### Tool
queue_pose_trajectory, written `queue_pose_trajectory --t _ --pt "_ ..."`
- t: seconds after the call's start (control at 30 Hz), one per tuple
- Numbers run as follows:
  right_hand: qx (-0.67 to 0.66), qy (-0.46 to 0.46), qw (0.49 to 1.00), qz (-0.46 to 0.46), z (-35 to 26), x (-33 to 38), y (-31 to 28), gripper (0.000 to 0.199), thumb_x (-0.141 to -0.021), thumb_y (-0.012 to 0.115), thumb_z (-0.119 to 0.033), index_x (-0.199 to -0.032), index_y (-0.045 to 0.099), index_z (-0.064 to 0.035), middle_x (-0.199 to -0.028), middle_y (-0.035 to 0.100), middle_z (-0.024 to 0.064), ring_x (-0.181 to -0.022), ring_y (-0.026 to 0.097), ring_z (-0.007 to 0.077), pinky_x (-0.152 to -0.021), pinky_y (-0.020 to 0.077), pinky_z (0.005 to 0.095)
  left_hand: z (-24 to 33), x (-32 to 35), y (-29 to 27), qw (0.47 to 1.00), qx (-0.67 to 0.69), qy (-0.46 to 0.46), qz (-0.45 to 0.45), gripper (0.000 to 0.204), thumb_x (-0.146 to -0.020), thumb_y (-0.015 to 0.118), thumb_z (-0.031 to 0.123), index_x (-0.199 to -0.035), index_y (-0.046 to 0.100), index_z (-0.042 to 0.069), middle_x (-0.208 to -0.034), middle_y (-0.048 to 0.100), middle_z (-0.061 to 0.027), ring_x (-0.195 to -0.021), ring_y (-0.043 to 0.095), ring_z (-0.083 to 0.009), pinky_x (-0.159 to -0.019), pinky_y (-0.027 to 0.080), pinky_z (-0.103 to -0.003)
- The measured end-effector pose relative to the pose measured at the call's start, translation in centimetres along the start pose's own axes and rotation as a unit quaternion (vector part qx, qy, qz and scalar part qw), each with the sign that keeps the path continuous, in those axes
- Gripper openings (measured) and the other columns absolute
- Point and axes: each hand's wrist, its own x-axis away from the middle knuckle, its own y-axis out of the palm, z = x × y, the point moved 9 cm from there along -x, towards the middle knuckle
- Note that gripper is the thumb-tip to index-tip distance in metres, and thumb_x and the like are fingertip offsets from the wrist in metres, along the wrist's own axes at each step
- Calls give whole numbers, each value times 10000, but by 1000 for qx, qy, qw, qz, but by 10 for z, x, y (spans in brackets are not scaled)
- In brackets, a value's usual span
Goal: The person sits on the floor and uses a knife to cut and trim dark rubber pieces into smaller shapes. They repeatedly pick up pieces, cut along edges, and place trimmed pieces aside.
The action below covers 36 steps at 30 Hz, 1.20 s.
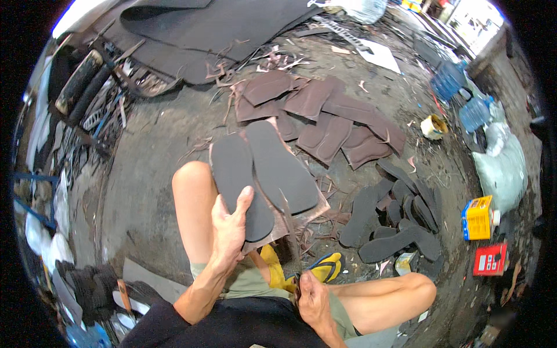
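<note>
Currently held piece (264, 191): tilted, raised off the floor (148, 145), between the left knee (192, 180) and the right knee (416, 290); a left sole (232, 162) and a right sole (281, 162), both dark grey, sit side by side on a brownish-pink backing (312, 216).
Left hand (228, 229): pinches the lower left part of the piece; thumb on the face of the left sole, other fingers behind.
Right hand (315, 298): curled into a fist below the lower edge of the piece, closed on a dark item (299, 278); type of item cannot be determined.
Narrow strip (292, 235): extends from near the right hand up to the right sole; blade or offcut cannot be determined.
Brown sheets (325, 136): overlapping pile on the floor, beyond the held piece; raised sole outlines visible on several.
Loose soles (360, 211): dark grey, heaped on the floor to the right of the held piece.
Sandal (325, 268): yellow, dark strap, between the held piece and the right knee.
Dark sheet (191, 40): large, flat, folded at the far side.
Right-hand edge: blue bottles (447, 81), pale sack (503, 171), yellow container (477, 219) and red box (490, 259), in a row running toward the person.
</note>
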Motion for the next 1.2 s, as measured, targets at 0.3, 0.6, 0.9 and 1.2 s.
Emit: queue_pose_trajectory --t 0.3,0.6,0.9,1.2 --pt "107 -1 994 14 13 21 -13 512 -1135 428 -492 -1071 635 -28 -769 632 270 -798 660 549 -671 493 549 2 3 0 998 56 -5 -32 502 -1035 761 331 -1363 588 -7 -1281 682 -88 -1125 639 -149 -975 545 -315" --pt "93 -86 992 22 -37 -27 0 626 -1145 345 -560 -968 560 1 -680 484 258 -634 522 488 -624 426 520 8 2 -5 998 56 -24 -32 497 -1041 753 333 -1368 585 -1 -1251 679 -70 -1074 637 -128 -930 551 -304" --pt "96 -73 993 3 -64 -41 1 614 -1157 358 -527 -937 553 12 -657 482 229 -601 504 445 -622 434 506 7 -1 -4 997 67 -27 -15 446 -1050 731 332 -1340 604 17 -1128 705 -47 -929 664 -93 -805 568 -273" --pt "95 -131 986 33 -78 -65 7 538 -1127 474 -382 -841 592 58 -730 578 306 -668 558 530 -640 441 537 -6 18 3 997 49 -38 -40 484 -1067 699 357 -1377 588 2 -1180 701 -57 -1008 651 -117 -883 558 -297"
